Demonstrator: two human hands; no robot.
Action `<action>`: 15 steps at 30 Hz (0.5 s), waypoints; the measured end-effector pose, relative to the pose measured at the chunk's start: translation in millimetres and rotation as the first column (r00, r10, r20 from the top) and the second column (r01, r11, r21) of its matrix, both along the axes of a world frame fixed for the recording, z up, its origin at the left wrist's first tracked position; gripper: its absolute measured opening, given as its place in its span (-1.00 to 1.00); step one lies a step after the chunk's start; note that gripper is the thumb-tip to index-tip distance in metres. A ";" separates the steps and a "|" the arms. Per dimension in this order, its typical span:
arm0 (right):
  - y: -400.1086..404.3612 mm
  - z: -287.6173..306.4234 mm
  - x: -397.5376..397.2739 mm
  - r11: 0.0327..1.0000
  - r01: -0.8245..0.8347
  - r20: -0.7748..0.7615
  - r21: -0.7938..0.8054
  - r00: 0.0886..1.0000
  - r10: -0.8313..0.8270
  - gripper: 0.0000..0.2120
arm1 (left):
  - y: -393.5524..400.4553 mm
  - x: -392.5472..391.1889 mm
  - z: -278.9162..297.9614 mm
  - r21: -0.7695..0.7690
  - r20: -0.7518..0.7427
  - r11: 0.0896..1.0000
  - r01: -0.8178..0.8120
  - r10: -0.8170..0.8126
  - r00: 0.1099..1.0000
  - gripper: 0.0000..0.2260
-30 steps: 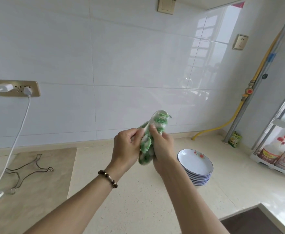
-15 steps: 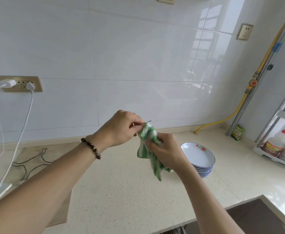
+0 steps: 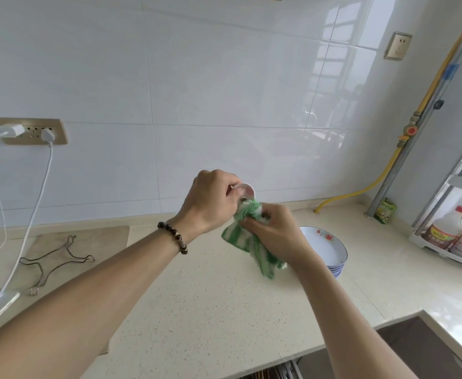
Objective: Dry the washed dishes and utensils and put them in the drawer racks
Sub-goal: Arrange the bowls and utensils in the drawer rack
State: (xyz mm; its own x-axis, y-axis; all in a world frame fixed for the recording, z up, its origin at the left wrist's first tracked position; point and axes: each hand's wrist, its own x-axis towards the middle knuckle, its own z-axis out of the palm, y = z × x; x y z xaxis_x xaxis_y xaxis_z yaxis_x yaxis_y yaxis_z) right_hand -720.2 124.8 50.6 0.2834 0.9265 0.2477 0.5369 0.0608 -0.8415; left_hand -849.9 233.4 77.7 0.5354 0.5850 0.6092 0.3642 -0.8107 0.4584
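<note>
A: How are the two hands standing?

B: Both are being held above the countertop (image 3: 197, 310), in front of the tiled wall (image 3: 197, 77). The left hand (image 3: 210, 201) is showing its back, and its curled fingers are pinching the bowl end of a white spoon (image 3: 247, 190). The right hand (image 3: 276, 228) is gripping a green and white cloth (image 3: 251, 242), its fingers bunched around the cloth just under the spoon.

A: What is hard to see?

B: The spoon's handle is hiding inside the cloth. The stack of plates (image 3: 325, 247), just right of the right hand, is partly covered by that hand, so I am not counting its plates. The drawer rack (image 3: 279, 372) is showing only a cut edge at the bottom.

A: And the counts?

B: One spoon, one cloth, one stack. One bead bracelet (image 3: 173, 236) is sitting on the left wrist.
</note>
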 end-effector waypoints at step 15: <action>1.8 10.4 8.0 0.995 0.005 0.065 -0.100 0.998 0.002 -0.64 | 3.5 5.8 4.7 -0.107 0.004 0.994 -0.001 0.001 1.000 -0.71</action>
